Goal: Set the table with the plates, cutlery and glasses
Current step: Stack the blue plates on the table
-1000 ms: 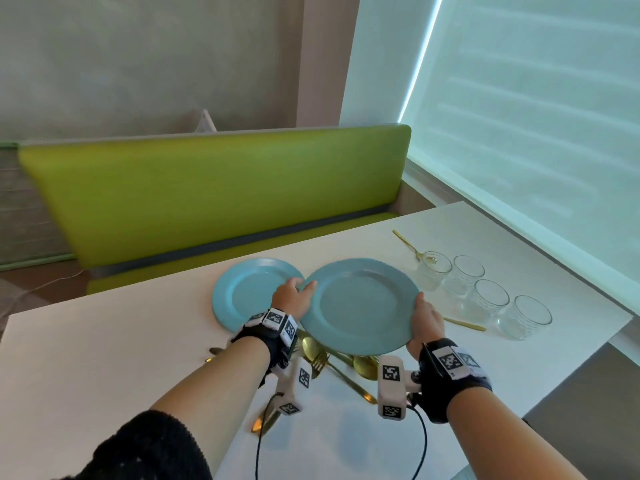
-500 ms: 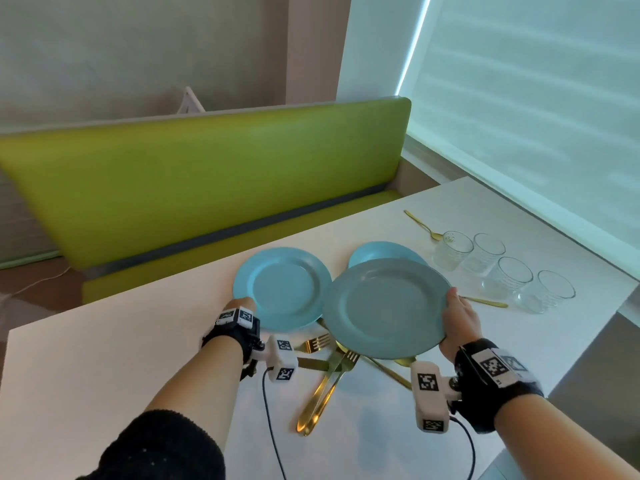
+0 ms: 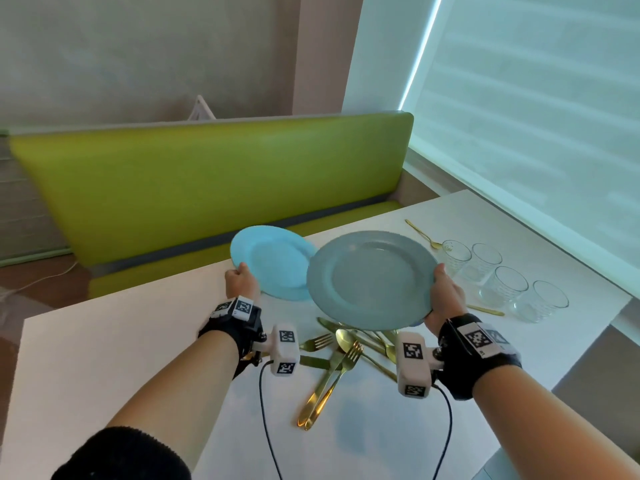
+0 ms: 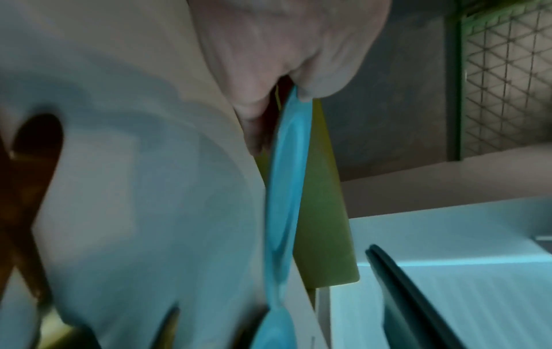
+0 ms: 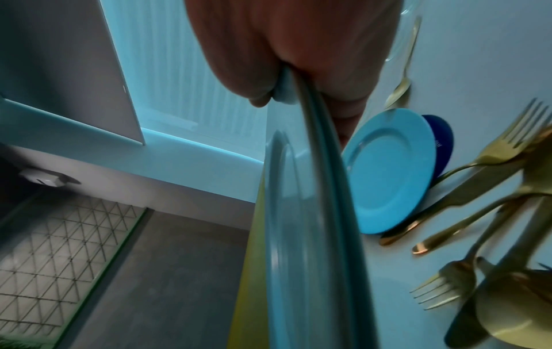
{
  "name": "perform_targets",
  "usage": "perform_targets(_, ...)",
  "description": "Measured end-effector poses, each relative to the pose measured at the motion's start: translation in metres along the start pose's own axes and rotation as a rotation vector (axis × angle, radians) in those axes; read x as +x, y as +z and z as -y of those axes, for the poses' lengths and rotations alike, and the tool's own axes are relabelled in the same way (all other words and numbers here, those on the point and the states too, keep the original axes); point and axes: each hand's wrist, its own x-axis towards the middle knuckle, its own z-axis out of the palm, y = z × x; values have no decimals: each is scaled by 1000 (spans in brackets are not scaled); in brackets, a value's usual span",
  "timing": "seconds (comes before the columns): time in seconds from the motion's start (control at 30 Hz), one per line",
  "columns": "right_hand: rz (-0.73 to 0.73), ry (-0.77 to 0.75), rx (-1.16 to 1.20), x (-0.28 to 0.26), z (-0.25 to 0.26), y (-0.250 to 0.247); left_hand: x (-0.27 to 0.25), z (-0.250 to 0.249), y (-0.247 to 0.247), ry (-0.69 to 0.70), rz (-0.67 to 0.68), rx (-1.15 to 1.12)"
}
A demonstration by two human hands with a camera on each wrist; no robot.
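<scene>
My left hand point(image 3: 240, 280) grips the near rim of a light blue plate point(image 3: 273, 261) and holds it tilted over the table's far edge. In the left wrist view that plate point(image 4: 286, 189) shows edge-on under my thumb. My right hand point(image 3: 445, 296) pinches the right rim of a grey-blue plate point(image 3: 372, 278), held above the table over the cutlery. The right wrist view shows this plate point(image 5: 298, 212) edge-on, and another light blue plate point(image 5: 388, 170) lying on the table below it. Gold cutlery point(image 3: 346, 355) lies in a loose pile between my wrists.
Several clear glasses point(image 3: 509, 285) stand in a row at the right, near the window. A gold spoon point(image 3: 424, 233) lies behind them and another gold piece point(image 3: 485, 310) in front. The white table point(image 3: 104, 358) meets a green bench point(image 3: 207, 185) at its far side.
My left hand has lifted the light blue plate off the table and carried it toward the far edge. My right hand has raised the grey-blue plate higher.
</scene>
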Motion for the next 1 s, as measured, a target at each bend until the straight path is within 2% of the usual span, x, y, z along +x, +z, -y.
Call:
perform_targets(0.2,79,-17,-6,1,12,19,-19,-6,1,16,87,-155)
perform_targets(0.37,103,-47,-119,14,9,24,-43,-14,11,14,143,-294)
perform_targets(0.6,183,-82,-270,61,-6,26,-45,-18,47,-42,109,-203)
perform_targets(0.8,212,-79,-342,86,-12,20,-58,-21,83,-151,161,-253)
perform_targets(0.93,203,-105,-465,108,-13,12,-56,-19,101,-137,190,-220)
perform_targets(1.0,223,-40,-516,125,-12,1,-51,-19,106,-119,170,-170)
